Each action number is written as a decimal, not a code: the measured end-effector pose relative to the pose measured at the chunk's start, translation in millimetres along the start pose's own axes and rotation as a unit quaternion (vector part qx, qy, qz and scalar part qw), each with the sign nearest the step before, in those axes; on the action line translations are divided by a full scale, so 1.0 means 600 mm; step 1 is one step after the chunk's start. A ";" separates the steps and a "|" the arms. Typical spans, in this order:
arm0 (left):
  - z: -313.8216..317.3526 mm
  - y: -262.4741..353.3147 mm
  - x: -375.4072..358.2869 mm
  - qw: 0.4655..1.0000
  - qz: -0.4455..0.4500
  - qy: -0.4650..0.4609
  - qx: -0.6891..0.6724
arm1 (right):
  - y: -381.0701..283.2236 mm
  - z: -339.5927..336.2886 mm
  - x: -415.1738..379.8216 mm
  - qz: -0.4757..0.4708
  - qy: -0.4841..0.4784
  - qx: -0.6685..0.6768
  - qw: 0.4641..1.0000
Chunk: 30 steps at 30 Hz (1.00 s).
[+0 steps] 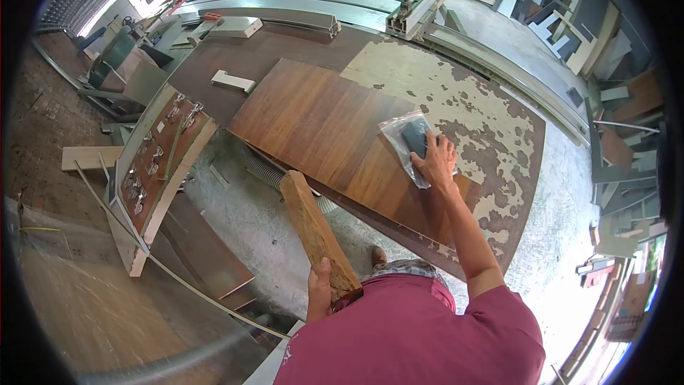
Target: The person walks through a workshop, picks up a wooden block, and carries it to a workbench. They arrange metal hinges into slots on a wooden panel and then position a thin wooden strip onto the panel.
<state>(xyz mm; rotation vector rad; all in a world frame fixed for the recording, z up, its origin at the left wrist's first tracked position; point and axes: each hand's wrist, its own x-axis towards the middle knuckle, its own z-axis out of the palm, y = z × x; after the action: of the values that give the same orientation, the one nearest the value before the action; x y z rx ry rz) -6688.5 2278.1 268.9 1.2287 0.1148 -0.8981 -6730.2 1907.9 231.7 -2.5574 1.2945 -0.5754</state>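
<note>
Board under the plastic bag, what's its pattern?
The board has stripes in lighter and darker brown; head view.

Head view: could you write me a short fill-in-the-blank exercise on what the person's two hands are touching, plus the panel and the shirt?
The left hand grips the wood piece at the end ____ (nearer/farther) the shirt.
The right hand is on a bag made of clear ____.
The bag lies on a panel whose colour is ____.
The shirt's sleeves are ____, leaving the right forearm bare.
Missing words: nearer; plastic; brown; short.
</note>
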 end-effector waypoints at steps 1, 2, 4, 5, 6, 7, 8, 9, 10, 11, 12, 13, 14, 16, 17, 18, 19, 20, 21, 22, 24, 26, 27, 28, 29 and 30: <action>0.000 0.001 -0.002 1.000 -0.004 0.002 -0.003 | 0.004 -0.002 0.003 0.011 -0.001 -0.005 1.000; -0.001 0.002 -0.002 1.000 -0.008 0.003 -0.006 | 0.009 -0.003 0.006 0.022 -0.002 -0.010 1.000; -0.008 -0.002 -0.004 1.000 -0.006 0.004 -0.009 | 0.020 -0.006 0.010 0.037 -0.008 -0.004 0.999; -0.011 -0.005 -0.004 1.000 -0.006 0.004 -0.012 | 0.028 -0.008 0.013 0.054 -0.014 0.001 0.998; -0.012 -0.005 -0.006 1.000 -0.004 0.004 -0.013 | 0.036 -0.010 0.015 0.060 -0.016 0.007 0.998; -0.013 -0.003 -0.009 1.000 -0.009 0.008 -0.013 | 0.042 -0.014 0.018 0.058 -0.015 0.008 0.998; -0.013 -0.001 -0.012 1.000 -0.014 0.011 -0.014 | 0.047 -0.016 0.021 0.063 -0.025 0.007 0.998; -0.010 0.003 -0.016 1.000 -0.012 0.012 -0.015 | 0.053 -0.019 0.024 0.066 -0.036 0.006 0.997; -0.006 0.008 -0.022 1.000 -0.016 0.016 -0.015 | 0.064 -0.014 0.027 0.054 -0.027 0.001 0.998; -0.004 0.011 -0.024 0.999 -0.020 0.020 -0.015 | 0.072 -0.013 0.030 0.052 -0.026 0.002 0.998; -0.006 0.009 -0.024 1.000 -0.018 0.020 -0.015 | 0.075 -0.016 0.033 0.049 -0.035 -0.003 0.998; -0.009 0.007 -0.023 1.000 -0.009 0.021 -0.014 | 0.079 -0.020 0.037 0.046 -0.045 -0.008 0.998; -0.011 0.005 -0.023 1.000 0.000 0.022 -0.013 | 0.083 -0.025 0.041 0.044 -0.044 -0.006 0.998; -0.010 0.008 -0.024 0.999 0.003 0.031 -0.015 | 0.093 -0.034 0.049 0.032 -0.054 0.008 0.998; -0.009 0.010 -0.024 0.999 0.004 0.040 -0.016 | 0.108 -0.030 0.053 0.029 -0.055 0.009 0.998; -0.004 0.014 -0.027 0.999 0.007 0.042 -0.019 | 0.124 -0.024 0.057 0.014 -0.045 0.005 0.999; 0.003 0.022 -0.030 0.998 0.012 0.047 -0.027 | 0.130 -0.026 0.061 -0.003 -0.035 0.001 0.999; 0.009 0.027 -0.032 0.998 0.017 0.054 -0.035 | 0.140 -0.031 0.064 -0.006 -0.047 -0.008 0.999; 0.011 0.028 -0.030 0.997 0.022 0.059 -0.041 | 0.146 -0.040 0.063 -0.016 -0.048 -0.007 0.999; 0.011 0.029 -0.028 0.997 0.015 0.060 -0.036 | 0.153 -0.046 0.062 -0.015 -0.041 -0.012 0.999; 0.007 0.032 -0.026 0.994 0.028 0.093 -0.052 | 0.161 -0.039 0.067 -0.043 -0.024 -0.016 0.999; 0.011 0.034 -0.025 0.996 0.025 0.061 -0.057 | 0.182 -0.029 0.067 -0.090 -0.002 -0.013 0.996; 0.013 0.038 -0.025 0.992 0.041 0.088 -0.081 | 0.176 -0.035 0.062 -0.083 0.004 -0.032 0.996; 0.017 0.043 -0.025 0.993 0.045 0.085 -0.063 | 0.169 -0.040 0.057 -0.101 0.033 -0.006 0.994; 0.020 0.045 -0.024 0.995 0.046 0.080 -0.045 | 0.156 -0.048 0.051 -0.084 0.037 0.026 0.995; 0.014 0.040 -0.019 0.996 0.052 0.067 -0.039 | 0.135 -0.059 0.036 -0.078 0.043 0.090 0.992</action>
<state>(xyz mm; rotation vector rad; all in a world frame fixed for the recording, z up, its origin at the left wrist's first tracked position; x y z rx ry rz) -6683.7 2277.9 296.4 1.2114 0.1895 -0.7135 -6792.7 1841.9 239.6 -2.5209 1.0211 -0.8033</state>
